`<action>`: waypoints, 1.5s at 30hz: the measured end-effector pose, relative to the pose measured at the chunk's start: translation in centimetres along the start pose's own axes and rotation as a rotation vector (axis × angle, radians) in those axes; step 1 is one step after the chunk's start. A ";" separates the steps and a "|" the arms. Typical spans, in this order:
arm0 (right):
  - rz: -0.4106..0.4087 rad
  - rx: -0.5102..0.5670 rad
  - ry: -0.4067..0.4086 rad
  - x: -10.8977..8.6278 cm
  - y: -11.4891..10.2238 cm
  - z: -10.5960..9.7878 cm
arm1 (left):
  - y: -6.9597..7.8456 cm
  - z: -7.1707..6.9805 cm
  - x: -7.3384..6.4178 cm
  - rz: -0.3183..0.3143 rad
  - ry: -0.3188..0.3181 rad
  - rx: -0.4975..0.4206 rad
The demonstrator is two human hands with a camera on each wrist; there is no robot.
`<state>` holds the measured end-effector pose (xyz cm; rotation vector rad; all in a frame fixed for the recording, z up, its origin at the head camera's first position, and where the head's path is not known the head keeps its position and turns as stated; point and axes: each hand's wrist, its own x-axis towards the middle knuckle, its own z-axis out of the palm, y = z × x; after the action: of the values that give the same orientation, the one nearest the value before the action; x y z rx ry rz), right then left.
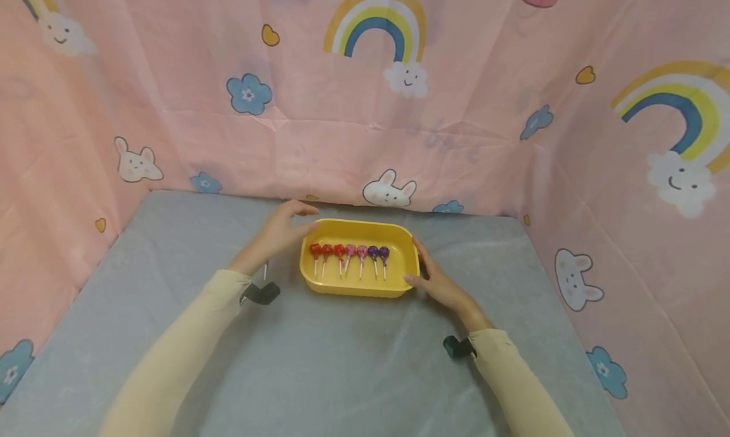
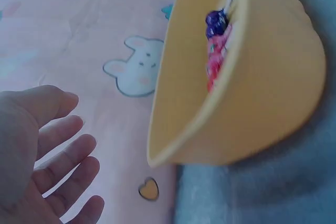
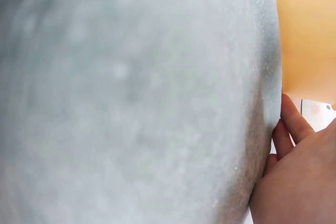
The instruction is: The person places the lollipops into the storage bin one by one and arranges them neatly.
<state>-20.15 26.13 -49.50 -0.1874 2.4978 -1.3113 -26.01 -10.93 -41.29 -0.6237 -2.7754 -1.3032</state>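
Note:
A yellow plastic basin (image 1: 359, 288) sits toward the back of the table. Inside it lies a row of lollipops: three red (image 1: 327, 250), two pink (image 1: 362, 251) and two purple (image 1: 384, 252), sticks toward me. My right hand (image 1: 436, 282) holds the basin's right end, thumb over the rim and fingers along the outer side. By the left end, my left hand (image 1: 282, 228) is spread with fingers apart, holding nothing; the left wrist view shows a gap between it and the basin. A thin white stick (image 1: 265, 270) shows beside the left wrist, its upper end hidden.
Grey cloth covers the table (image 1: 353, 361). A pink patterned curtain (image 1: 319, 145) hangs close behind the basin and along both sides. Each wrist carries a small dark camera, one on the left (image 1: 262, 293) and one on the right (image 1: 456, 346).

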 end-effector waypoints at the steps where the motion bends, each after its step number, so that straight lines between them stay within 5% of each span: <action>1: 0.003 0.001 -0.002 0.0 0.0 0.0 | -0.5 -0.1 -0.3 -0.019 -0.003 0.006; 23: -0.004 0.027 0.005 0.0 0.1 0.2 | -9.2 -1.3 -3.9 -0.195 0.016 -0.068; 31: -0.032 0.017 0.002 -0.2 0.0 0.1 | -11.9 -1.0 -4.9 -0.209 -0.051 -0.072; 45: -0.019 0.019 0.008 -0.1 0.2 0.2 | -12.4 -0.6 -5.3 -0.165 -0.053 -0.013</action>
<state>-19.99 26.14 -49.71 -0.2028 2.4955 -1.3457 -25.64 -20.35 -50.94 -0.4451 -2.9188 -1.3520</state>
